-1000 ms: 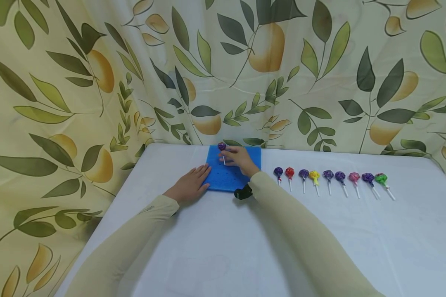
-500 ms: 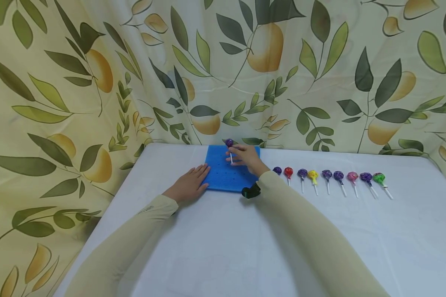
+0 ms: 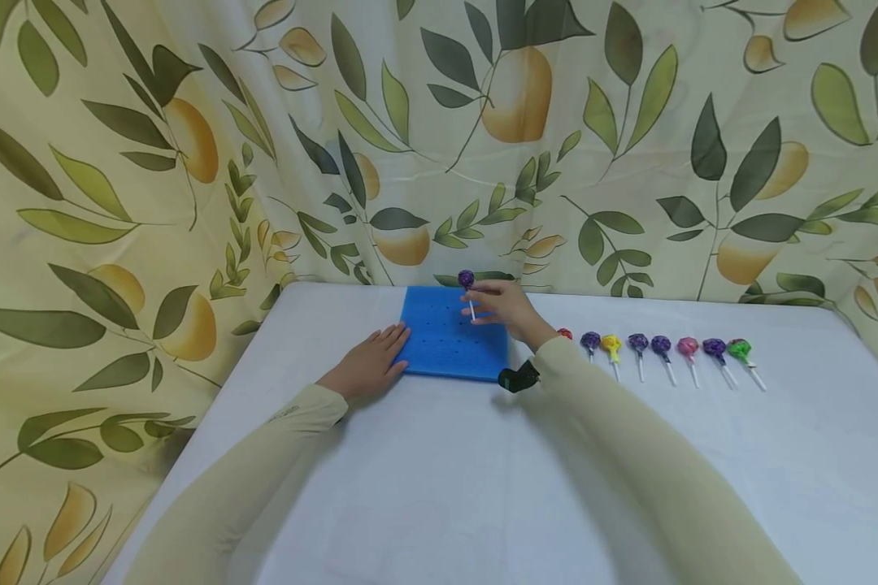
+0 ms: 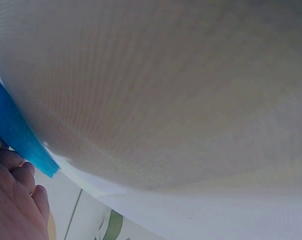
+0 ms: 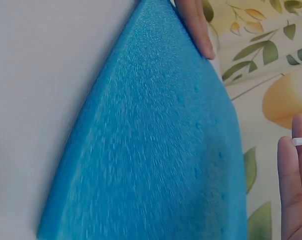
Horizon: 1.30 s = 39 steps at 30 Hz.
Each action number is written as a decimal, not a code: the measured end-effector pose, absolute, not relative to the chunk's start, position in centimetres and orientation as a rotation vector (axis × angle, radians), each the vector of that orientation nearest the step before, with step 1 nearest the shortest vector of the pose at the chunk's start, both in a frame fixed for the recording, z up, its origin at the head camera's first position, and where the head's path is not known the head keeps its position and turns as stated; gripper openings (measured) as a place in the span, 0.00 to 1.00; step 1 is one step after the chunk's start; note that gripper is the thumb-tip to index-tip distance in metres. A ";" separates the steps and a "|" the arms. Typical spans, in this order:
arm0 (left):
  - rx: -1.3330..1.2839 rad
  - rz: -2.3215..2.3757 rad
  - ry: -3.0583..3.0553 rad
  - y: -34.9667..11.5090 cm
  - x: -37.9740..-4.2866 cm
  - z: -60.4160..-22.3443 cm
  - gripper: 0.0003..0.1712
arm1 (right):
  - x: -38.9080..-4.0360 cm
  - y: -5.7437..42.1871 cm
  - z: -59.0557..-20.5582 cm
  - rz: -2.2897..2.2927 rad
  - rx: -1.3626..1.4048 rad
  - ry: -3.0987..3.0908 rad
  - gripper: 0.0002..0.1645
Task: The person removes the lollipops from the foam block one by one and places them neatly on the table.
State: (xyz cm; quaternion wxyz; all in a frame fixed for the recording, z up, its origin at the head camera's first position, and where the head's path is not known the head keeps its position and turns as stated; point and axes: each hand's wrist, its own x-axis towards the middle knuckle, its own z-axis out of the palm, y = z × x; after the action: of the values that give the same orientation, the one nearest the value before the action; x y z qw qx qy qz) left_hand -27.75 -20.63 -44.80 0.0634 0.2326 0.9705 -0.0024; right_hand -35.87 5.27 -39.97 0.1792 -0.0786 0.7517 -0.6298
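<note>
My right hand [image 3: 510, 309] pinches a purple-wrapped lollipop [image 3: 466, 279] by its white stick, candy end up, over the far right part of a blue foam board [image 3: 439, 345]. Rows of small holes dot the board's top. In the right wrist view the stick's white end [image 5: 301, 141] pokes out between the fingers [image 5: 289, 170]. My left hand [image 3: 366, 364] lies with straight fingers at the board's left edge, fingertips on it. The left wrist view catches the hand's fingers [image 4: 23, 187] beside a corner of the blue foam.
A row of lollipops lies to the right, among them a yellow one [image 3: 611, 344], a pink one [image 3: 688, 348] and a green one [image 3: 740, 350]. My right forearm covers the row's near end. A leaf-and-fruit curtain [image 3: 519, 162] hangs behind the white table [image 3: 424, 487].
My right hand has moved rightward over the board with the purple lollipop, and its forearm now hides more of the lollipop row. The left hand stays at the board's left edge.
</note>
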 end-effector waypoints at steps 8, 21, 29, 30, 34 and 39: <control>0.697 0.007 2.930 -20.6 -27.8 -44.6 0.37 | -35.2 7.6 -39.0 -1.745 -0.246 2.153 0.27; 0.693 -0.014 2.936 -20.9 -27.9 -45.0 0.37 | -33.1 11.8 -37.4 -1.670 -0.269 2.270 0.27; 0.691 -0.011 2.935 -20.8 -27.7 -45.0 0.37 | -31.5 14.5 -36.3 -1.608 -0.259 2.363 0.29; 0.695 -0.007 2.936 -20.7 -27.7 -45.0 0.38 | -31.3 14.9 -36.1 -1.606 -0.256 2.374 0.29; 0.708 -0.006 2.943 -20.7 -27.6 -45.0 0.37 | -30.3 16.6 -35.5 -1.592 -0.245 2.418 0.29; 0.722 0.004 2.950 -20.5 -27.6 -44.9 0.37 | -29.3 18.9 -34.8 -1.597 -0.243 2.448 0.31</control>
State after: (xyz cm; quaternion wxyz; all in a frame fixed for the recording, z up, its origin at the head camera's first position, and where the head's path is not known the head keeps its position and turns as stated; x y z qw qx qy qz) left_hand -27.56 -20.54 -44.93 0.0524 0.2373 0.9700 0.0012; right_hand -29.25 18.90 -34.84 0.1042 -0.0823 0.8300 -0.5417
